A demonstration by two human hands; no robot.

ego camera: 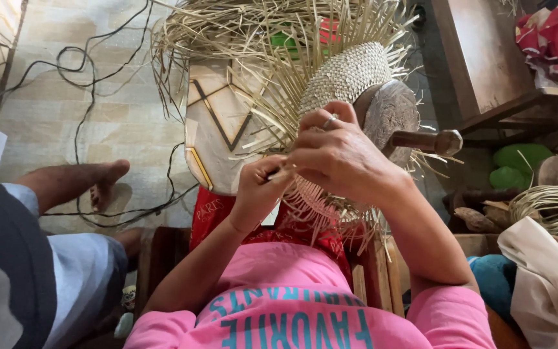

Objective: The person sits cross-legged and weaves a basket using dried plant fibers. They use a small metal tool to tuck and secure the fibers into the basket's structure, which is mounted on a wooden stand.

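The work in hand looks like the weaving of a straw hat (347, 74) stretched over a rounded wooden block (392, 113), which sits at the centre of the view, just beyond the person's pink shirt (292, 304). The woven crown covers the block's upper side toward 11 o'clock, and loose pale straw strands (240, 32) fan out from it toward 10 and 12 o'clock. The right hand (337, 155) lies curled over the near edge of the weave, fingers bent down onto it, a ring (329, 120) on one finger; it seems to press the work in place. The left hand (259, 187), at 8 o'clock from the right, is closed in a pinch on a thin strand (278, 174), though exactly how that strand runs into the weave is hidden behind the right hand. A dark wooden handle (427, 141) juts from the block toward 3 o'clock. Another person's bare foot (101, 184) rests on the floor well off at 9 o'clock, near black cables (92, 84). The next move likely calls for threading the pinched strand under a neighbour and drawing it snug without letting the held edge slip.
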